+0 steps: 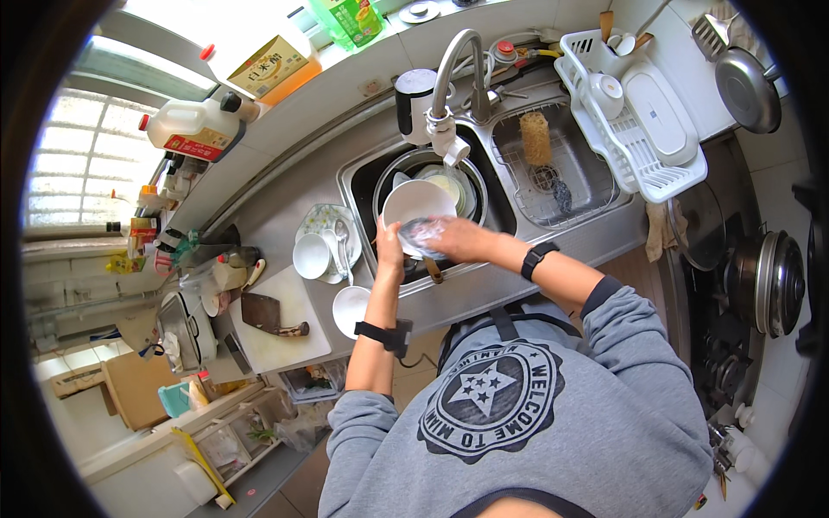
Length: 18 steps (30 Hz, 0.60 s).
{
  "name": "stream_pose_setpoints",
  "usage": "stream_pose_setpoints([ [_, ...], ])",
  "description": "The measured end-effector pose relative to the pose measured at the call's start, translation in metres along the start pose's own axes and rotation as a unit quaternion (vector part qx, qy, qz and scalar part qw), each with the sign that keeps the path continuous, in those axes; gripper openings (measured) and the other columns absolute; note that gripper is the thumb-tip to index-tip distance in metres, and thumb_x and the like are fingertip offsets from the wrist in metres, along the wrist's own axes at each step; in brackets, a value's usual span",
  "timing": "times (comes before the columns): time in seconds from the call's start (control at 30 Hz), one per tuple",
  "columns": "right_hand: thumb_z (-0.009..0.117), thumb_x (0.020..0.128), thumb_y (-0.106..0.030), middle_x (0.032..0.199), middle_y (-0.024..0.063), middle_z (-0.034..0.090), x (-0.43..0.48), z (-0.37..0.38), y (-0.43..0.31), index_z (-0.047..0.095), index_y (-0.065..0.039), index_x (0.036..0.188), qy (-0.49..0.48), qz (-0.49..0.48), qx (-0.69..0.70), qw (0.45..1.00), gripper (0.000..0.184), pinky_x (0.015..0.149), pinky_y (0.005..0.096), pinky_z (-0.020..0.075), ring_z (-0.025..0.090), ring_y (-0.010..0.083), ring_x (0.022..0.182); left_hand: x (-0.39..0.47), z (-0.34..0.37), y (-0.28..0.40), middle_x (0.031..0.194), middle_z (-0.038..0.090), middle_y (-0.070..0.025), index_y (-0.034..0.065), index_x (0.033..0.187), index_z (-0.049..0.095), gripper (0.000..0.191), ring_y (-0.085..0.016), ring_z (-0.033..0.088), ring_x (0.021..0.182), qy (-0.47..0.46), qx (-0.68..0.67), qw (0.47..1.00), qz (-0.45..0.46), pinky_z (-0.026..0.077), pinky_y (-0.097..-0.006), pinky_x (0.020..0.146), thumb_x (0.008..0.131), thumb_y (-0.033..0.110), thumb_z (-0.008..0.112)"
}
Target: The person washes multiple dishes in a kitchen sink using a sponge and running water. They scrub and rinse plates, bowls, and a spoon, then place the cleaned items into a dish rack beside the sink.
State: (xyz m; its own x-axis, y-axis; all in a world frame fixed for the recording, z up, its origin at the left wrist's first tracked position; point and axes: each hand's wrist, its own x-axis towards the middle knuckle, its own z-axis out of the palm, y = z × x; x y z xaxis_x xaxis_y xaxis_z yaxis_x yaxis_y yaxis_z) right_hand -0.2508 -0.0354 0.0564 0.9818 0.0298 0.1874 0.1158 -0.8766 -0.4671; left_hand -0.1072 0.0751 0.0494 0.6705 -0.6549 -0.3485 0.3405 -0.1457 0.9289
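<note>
My left hand [390, 249] grips the rim of a white bowl [414, 202], which is tilted over the left sink basin [355, 188]. Pressed to the inside of the bowl, my right hand [458, 239] holds a greyish scrubbing cloth [418, 233], blurred by motion. Below the bowl, a round metal pan [484, 194] sits in the basin with dishes [463, 184] in it, partly hidden by the bowl. The faucet [447, 139] hangs above them. A wooden handle [434, 270] sticks out near the front edge of the basin.
Left of the sink are a floral plate [353, 236] with a small bowl [311, 256] and spoons, another white bowl [350, 311], and a cleaver [262, 314] on a cutting board [317, 340]. The right basin holds a loofah [535, 139] and wire rack. A dish rack [673, 184] stands right.
</note>
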Motion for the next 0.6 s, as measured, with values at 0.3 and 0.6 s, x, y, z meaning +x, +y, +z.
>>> stream_pose_setpoints([
  [0.3,0.061,0.082,-0.015,0.084,0.0168,0.064,0.016,0.001,-0.004,0.058,-0.005,0.09,0.263,0.066,0.087,0.959,0.013,0.072,0.0412,0.0484,0.062,0.0351,0.08,-0.017,0.002,0.012,0.128,0.054,-0.0088,0.0109,0.136,0.043,0.094,-0.025,0.046,0.123,-0.069,-0.115,0.981,-0.138,0.042,-0.0501,0.095,0.078,0.084,0.035],
  [0.6,0.048,0.096,-0.05,0.088,0.0048,0.063,0.023,0.006,0.005,0.062,-0.001,0.106,0.308,0.428,0.635,0.565,0.053,0.067,0.0306,0.0465,0.058,0.0126,0.076,-0.013,-0.019,-0.005,0.14,0.048,-0.0077,0.0109,0.14,0.041,0.076,-0.027,0.04,0.131,-0.145,-0.33,0.92,-0.151,0.026,-0.0475,0.112,0.086,0.063,0.054],
])
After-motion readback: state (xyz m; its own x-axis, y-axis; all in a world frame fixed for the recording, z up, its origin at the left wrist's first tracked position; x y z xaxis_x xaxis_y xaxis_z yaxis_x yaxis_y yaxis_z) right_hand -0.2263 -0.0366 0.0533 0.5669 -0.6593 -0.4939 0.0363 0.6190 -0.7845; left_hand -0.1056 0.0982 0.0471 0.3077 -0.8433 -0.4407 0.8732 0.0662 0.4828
